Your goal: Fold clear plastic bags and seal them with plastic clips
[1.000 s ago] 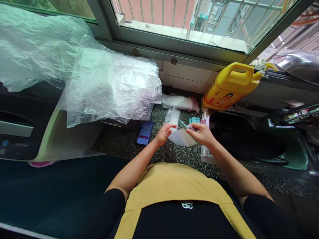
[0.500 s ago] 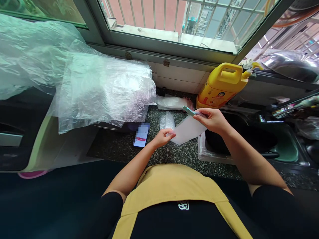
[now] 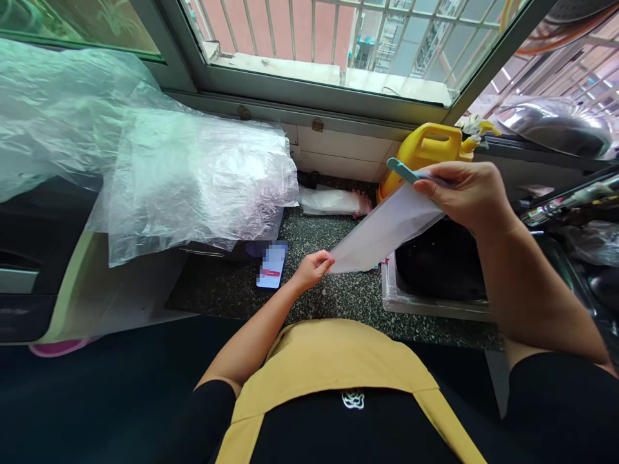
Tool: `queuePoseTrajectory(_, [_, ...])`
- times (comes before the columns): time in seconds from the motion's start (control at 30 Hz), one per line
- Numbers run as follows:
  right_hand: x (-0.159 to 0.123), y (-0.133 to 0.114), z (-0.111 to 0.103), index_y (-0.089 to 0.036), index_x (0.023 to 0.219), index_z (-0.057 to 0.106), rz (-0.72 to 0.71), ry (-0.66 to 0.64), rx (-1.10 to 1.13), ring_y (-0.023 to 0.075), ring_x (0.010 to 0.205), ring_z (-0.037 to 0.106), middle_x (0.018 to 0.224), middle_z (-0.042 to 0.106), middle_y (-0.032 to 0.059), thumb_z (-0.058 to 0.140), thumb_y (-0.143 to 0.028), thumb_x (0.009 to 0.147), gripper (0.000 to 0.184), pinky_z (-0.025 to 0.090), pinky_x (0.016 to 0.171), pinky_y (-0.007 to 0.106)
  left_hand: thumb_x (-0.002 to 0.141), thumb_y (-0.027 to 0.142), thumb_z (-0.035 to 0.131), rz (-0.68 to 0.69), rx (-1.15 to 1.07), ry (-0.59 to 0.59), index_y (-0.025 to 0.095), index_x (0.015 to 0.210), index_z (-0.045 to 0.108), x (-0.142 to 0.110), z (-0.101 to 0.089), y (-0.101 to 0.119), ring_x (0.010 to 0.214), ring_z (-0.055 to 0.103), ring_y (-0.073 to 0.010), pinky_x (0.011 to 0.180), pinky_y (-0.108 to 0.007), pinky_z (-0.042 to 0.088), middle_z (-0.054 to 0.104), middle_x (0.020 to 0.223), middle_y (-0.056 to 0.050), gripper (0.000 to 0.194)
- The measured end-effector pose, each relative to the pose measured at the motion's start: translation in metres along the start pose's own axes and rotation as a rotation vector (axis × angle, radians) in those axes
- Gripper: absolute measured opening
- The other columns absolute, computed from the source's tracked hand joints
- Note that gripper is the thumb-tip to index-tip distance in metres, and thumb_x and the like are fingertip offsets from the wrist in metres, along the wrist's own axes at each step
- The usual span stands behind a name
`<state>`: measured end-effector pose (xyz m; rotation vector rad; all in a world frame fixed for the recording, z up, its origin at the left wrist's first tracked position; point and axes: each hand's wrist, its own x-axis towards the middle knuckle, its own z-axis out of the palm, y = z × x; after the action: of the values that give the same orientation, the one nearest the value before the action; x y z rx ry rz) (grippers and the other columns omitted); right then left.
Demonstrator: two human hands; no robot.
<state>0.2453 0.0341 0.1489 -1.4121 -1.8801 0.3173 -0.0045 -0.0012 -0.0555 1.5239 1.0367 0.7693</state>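
Translucent sheet (image 3: 380,230), spanning two hands above the desk (image 3: 333,301).
Left hand (image 3: 312,270), grip together, is pinching its lower corner; its long axis is slanting up rightward; right hand (image 3: 467,193) is clamping the teal clip (image 3: 402,171) at its upper end.

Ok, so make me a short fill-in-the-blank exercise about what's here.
1. The clip is in the person's ____.
2. The plastic sheet slopes from the clip down to the person's ____.
3. The jug is ____ in color.
4. Lying on the counter with its screen lit is a ____.

Missing words: right hand; left hand; yellow; phone.
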Motion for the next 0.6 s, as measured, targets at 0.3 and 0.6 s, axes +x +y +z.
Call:
queuePoseTrajectory(0.3, [0.011,-0.037,0.006,-0.015,0.083,0.070,-0.169,-0.167,0.037,0.0072,0.063,0.051,0.068,0.060,-0.0035,0.067,-0.035,0.076,0.021,0.042,0.059,0.023,0.065,0.053,0.071,0.303,-0.066,-0.084,0.019,0.095,0.065,0.033,-0.036,0.086,0.086,0.059,-0.0174,0.084,-0.031,0.048,0.067,0.090,-0.005,0.045])
queuePoseTrajectory(0.6, [0.028,-0.065,0.007,-0.015,0.082,0.069,-0.214,-0.193,0.004,0.0068,0.062,0.050,0.064,0.057,-0.0036,0.070,-0.039,0.075,0.026,0.044,0.062,0.021,0.064,0.053,0.073,0.488,-0.177,-0.011,0.019,0.075,0.069,0.067,-0.038,0.171,0.074,0.064,-0.0139,0.062,-0.027,0.054,0.066,0.074,0.002,0.036])
